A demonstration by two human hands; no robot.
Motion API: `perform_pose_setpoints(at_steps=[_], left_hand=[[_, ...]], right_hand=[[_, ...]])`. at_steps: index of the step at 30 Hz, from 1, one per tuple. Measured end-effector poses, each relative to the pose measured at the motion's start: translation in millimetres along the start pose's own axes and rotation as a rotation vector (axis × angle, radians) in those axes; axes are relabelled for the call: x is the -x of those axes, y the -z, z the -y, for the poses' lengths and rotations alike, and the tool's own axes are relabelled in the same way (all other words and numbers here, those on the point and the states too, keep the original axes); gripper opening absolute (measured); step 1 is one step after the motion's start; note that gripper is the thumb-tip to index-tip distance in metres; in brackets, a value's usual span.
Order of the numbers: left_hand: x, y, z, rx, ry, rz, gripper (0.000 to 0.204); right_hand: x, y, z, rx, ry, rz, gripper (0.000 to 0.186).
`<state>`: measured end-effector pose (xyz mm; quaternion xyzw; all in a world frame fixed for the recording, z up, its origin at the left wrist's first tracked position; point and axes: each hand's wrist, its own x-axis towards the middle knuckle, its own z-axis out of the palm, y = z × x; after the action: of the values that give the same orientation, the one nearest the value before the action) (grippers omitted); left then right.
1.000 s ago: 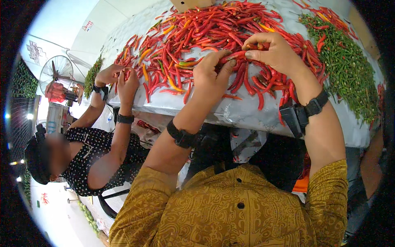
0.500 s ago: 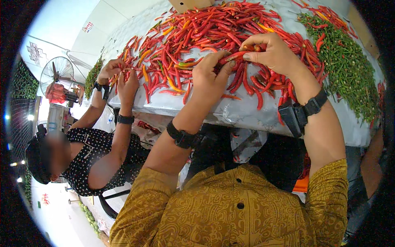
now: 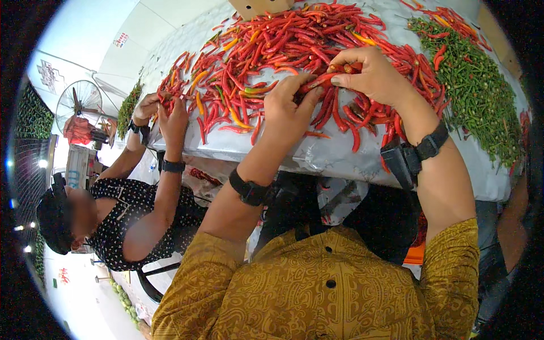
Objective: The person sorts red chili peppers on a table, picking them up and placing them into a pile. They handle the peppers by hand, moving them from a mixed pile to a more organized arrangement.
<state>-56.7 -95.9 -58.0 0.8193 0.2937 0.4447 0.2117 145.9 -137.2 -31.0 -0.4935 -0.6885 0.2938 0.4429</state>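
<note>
Over the near part of a large pile of red chillies (image 3: pixel 283 31), mixed with some yellow and orange ones, my left hand (image 3: pixel 286 107) has its fingers closed on a red chilli (image 3: pixel 320 80), lying between my two hands. My right hand (image 3: pixel 374 79) pinches the other end of it with thumb and forefinger, with a few more chilli ends showing under the curled fingers. Exactly how many chillies are in my fingers is hidden. Loose chillies lie just beyond and below both hands on the white covered table (image 3: pixel 345 164).
Green chilli stems or small chillies (image 3: pixel 470 90) are heaped at the right. A cardboard box (image 3: pixel 258 8) stands at the back. At my left a co-worker (image 3: pixel 130 215) handles chillies at the same table, near a standing fan (image 3: pixel 79 105). Another person's arm (image 3: pixel 510 226) shows at far right.
My hands have shifted slightly down and left, still closed on the chilli. The co-worker's hands have moved a little among the chillies.
</note>
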Motion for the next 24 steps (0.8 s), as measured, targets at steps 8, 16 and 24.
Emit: perform_pose_setpoints(at_steps=[8, 16, 24], left_hand=[[-0.3, 0.7, 0.3, -0.011, -0.001, 0.003, 0.025], [-0.9, 1.6, -1.1, -0.004, 0.023, 0.006, 0.025], [0.0, 2.2, -1.2, -0.002, 0.006, 0.003, 0.025]], right_hand=[[-1.5, -1.3, -3.8, 0.016, 0.012, -0.004, 0.023], [-3.0, -3.2, -6.5, -0.007, 0.028, -0.009, 0.024], [-2.5, -4.0, -3.8, -0.014, 0.011, -0.007, 0.021]])
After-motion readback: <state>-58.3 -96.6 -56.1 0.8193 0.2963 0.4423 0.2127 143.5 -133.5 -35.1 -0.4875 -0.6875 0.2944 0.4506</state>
